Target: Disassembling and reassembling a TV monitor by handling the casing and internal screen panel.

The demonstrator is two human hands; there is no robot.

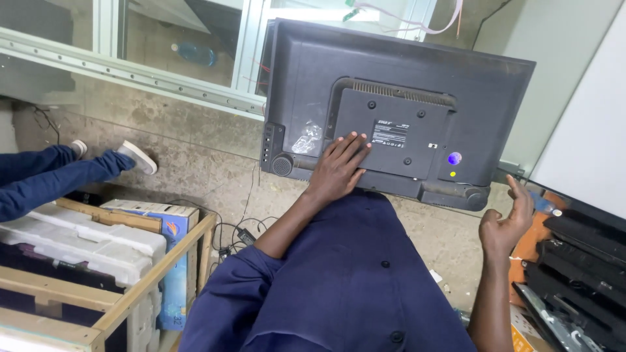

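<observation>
Television (456, 98), dark grey and turned back-side toward me, stands tilted on its lower edge against my lap, filling the view from 11 to 2 o'clock. My left hand (339, 168) lies flat and open on its rear panel, fingers spread and pressing near the raised central cover with the white label (389, 134), gripping nothing. A purple sticker (454, 158) and a small yellow dot sit at 3 o'clock from that label. My right hand (505, 225) hangs in the air at 4 o'clock of the set, half open with fingers loosely curled, empty and clear of it. Black panels (580, 261) are stacked at 4 o'clock. A wooden crate (156, 277) with white foam blocks (85, 244) sits at 8 o'clock, a blue carton beside it. Another person's blue-trousered legs (52, 176) stretch in at 9 o'clock over the stone floor (195, 163).
</observation>
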